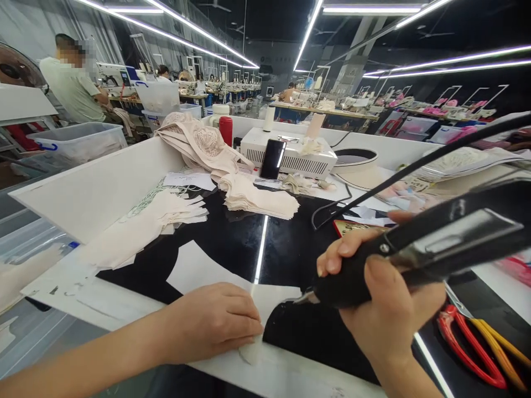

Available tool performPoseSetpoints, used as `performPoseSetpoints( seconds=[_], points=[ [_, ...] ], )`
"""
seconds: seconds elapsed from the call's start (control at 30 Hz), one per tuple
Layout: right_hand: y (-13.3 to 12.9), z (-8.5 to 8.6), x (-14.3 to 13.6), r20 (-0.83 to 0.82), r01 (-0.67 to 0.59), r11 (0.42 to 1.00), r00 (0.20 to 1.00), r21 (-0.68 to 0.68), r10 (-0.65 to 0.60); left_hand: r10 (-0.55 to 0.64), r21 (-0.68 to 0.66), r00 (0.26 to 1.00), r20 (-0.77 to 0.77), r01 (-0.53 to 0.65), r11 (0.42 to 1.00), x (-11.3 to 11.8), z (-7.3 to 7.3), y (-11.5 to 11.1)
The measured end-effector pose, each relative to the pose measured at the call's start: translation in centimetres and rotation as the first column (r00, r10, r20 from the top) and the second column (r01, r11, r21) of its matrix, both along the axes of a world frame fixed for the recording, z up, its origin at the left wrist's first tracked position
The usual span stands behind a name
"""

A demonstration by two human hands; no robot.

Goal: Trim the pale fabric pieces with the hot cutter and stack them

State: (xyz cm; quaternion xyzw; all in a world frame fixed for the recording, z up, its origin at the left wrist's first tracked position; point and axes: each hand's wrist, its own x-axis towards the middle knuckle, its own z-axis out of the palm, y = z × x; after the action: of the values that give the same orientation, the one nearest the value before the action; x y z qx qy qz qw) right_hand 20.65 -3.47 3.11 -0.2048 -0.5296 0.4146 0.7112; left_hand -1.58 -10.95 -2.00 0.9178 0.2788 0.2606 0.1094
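1. Left hand [219, 320]: fingers together, laid over the lower part of the white piece [201, 269]; pinching or only pressing, cannot tell
2. White piece: flat on the black work surface [315, 334], spreading beyond the knuckles, with a pale end showing below the fingertips
3. Right hand [388, 301]: fingers and thumb wrapped around the black handheld tool [431, 243]
4. Metal tip [306, 298]: at the piece's right edge, apart from the left fingertips; contact unclear
5. Cream stack [263, 198]: beyond the piece
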Motion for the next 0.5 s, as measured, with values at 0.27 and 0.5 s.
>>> performPoseSetpoints(
  seconds=[0.27,0.5],
  points=[
    [2.9,-1.4,1.0,0.013,0.078,0.997,0.997,0.017,-0.079,0.037,0.183,0.998,-0.042,-0.029,0.983,1.9,0.0,2.6],
    [2.8,-2.1,0.8,0.043,0.051,0.998,0.998,0.024,-0.052,0.118,0.287,0.986,-0.115,-0.08,0.954,4.0,-1.5,4.9]
  ],
)
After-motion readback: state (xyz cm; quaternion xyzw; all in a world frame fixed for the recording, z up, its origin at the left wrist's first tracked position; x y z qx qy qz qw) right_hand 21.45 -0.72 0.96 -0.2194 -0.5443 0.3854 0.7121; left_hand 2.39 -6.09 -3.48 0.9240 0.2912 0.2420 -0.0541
